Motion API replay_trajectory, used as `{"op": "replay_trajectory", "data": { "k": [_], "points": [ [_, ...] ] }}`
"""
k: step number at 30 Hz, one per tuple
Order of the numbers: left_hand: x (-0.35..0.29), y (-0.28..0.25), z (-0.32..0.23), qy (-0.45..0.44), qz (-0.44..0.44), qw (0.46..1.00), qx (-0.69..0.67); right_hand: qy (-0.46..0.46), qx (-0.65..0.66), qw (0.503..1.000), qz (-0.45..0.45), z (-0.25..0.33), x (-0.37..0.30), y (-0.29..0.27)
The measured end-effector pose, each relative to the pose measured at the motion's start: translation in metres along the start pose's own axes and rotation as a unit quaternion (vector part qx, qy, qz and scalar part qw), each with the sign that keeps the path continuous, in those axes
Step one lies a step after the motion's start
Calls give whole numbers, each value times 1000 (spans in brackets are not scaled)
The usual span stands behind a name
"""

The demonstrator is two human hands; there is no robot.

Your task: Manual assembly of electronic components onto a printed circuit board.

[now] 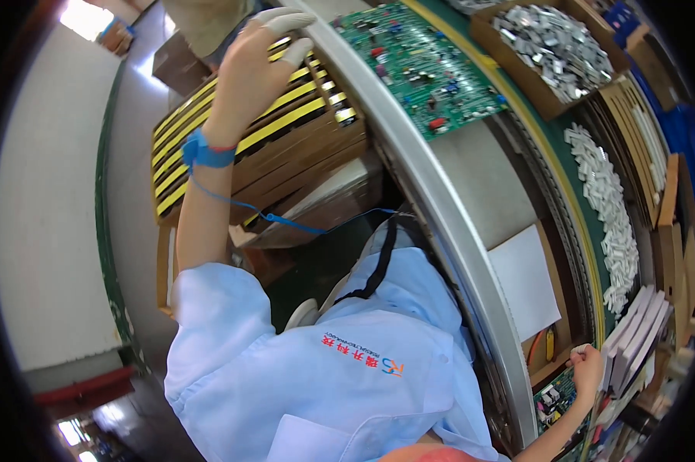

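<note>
My left hand (pixel 259 65), with white finger cots and a blue wrist strap (pixel 209 152), is raised over a stack of brown cardboard with yellow and black stripes (pixel 201 127). Its fingers are apart, and I see nothing between them. The fingertips are close to the metal rail (pixel 432 165) of the line. At the lower right, my right hand (pixel 586 368) is closed, its fingertips together beside the white upright sheets. Whatever it may hold is too small to tell. Just below it lies a green circuit board with components (pixel 555 404), partly hidden by my forearm.
Another populated green circuit board (pixel 420 65) lies on the line at the top. Beyond it stand a cardboard box of small silver metal parts (pixel 555 50) and a long heap of white pieces (pixel 605 212). A white sheet (pixel 524 281) lies mid-line. The strap's blue cord (pixel 293 225) runs toward the rail.
</note>
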State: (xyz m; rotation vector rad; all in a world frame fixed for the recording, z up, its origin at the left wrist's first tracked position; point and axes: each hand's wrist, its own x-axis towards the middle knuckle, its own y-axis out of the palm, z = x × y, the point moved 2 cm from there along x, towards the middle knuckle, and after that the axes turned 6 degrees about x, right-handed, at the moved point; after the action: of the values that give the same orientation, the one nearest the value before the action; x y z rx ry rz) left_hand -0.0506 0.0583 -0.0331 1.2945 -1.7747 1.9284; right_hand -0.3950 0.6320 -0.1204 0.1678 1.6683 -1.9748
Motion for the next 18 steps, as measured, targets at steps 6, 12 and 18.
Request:
{"op": "replay_trajectory", "data": {
  "k": [6,12,18],
  "points": [
    [85,110,45,-7,155,977,147,29,-40,996,-76,-43,-17,0],
    [121,240,167,-167,284,926,183,116,-47,985,-123,-64,-36,-4],
    [98,314,252,-201,381,899,74,162,-122,969,-143,-92,-50,-12]
  ]
}}
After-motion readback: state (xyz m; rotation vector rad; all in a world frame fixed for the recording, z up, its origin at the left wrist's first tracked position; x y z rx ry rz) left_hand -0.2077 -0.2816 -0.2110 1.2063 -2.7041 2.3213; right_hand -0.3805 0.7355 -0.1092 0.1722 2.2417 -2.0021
